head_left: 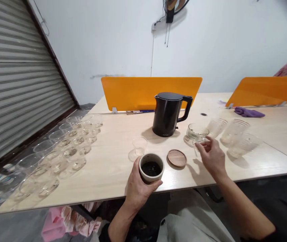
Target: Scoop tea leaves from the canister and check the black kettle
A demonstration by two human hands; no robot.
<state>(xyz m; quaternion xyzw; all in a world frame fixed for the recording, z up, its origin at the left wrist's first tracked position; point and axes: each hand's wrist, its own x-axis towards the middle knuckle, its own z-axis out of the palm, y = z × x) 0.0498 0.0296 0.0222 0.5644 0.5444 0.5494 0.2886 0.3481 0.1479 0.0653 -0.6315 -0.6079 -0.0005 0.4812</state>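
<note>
Near the front edge of the tabletop (pixel 113 168), the left hand (pixel 137 185) clasped the cup (pixel 156 178), ideally held level; the right hand (pixel 213 158) showed an indeterminable grip.

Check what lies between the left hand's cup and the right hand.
In the head view, a round wooden disc lies between the cup and the right hand.

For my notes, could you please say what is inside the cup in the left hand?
The ceramic cup in the left hand holds dark contents, which cover its bottom.
</note>
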